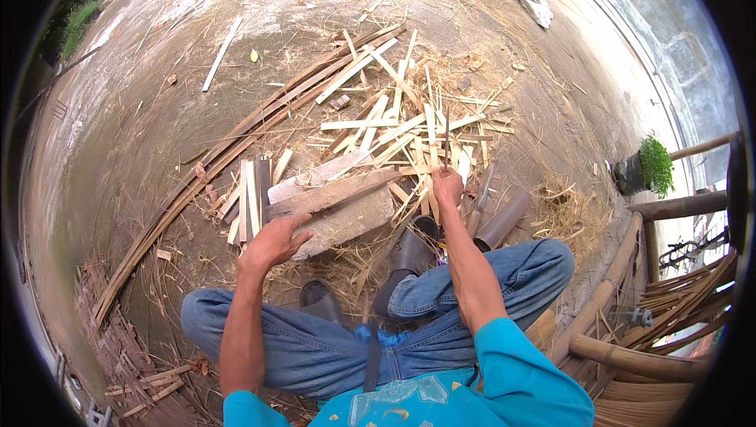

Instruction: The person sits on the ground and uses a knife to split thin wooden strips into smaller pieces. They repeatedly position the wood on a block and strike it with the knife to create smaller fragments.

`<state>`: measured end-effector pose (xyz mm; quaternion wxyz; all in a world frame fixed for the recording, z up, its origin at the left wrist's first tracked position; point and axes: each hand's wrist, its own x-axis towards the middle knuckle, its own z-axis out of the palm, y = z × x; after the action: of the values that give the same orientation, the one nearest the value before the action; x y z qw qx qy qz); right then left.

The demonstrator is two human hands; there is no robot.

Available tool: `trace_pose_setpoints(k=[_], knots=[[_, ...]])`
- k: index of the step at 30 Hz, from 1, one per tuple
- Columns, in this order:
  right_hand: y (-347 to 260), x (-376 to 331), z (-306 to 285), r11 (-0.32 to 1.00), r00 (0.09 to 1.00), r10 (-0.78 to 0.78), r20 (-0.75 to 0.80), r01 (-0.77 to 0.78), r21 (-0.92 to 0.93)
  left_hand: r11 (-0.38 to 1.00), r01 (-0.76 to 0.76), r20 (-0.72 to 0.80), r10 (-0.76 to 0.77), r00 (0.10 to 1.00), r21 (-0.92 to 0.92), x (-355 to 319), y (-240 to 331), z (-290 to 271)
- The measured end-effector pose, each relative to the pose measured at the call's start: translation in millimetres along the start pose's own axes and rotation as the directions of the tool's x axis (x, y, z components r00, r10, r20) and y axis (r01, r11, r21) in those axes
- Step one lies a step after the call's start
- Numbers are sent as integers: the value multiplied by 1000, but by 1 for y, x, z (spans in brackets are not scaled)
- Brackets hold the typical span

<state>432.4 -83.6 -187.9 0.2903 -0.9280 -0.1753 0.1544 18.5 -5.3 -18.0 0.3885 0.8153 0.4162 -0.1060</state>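
My left hand (276,244) is held over the near left end of a weathered wooden board (346,193), fingers spread and nothing in them. Under that board lies a pale, rough block (350,226). My right hand (449,187) is closed around a thin, dark, blade-like tool (447,137) that points away from me; it looks seen edge-on, so its exact kind is unclear. Beyond both hands lies a loose heap of pale split bamboo strips (378,124). A small bundle of strips (250,198) sits left of the block.
Long brown bamboo lengths (260,116) curve along the left. A dark tube-shaped piece (504,220) lies by my right knee. Straw and shavings (559,194) litter the ground. At right stand a potted plant (654,167) and a bamboo frame (606,289).
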Motion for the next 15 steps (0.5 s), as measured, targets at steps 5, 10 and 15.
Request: trace_pose_setpoints(k=[5, 10, 15], knots=[[-41, -3, 11, 991, 984, 124, 129, -115, -74, 999, 45, -115, -45, 992, -5, -7, -13, -4], [-21, 12, 6, 998, 998, 61, 6, -61, 27, 999, -54, -91, 54, 994, -6, 4, -9, 0], [-63, -68, -51, 868, 913, -215, 346, 17, 496, 963, 2, -217, -63, 974, -271, 3, 9, -11]])
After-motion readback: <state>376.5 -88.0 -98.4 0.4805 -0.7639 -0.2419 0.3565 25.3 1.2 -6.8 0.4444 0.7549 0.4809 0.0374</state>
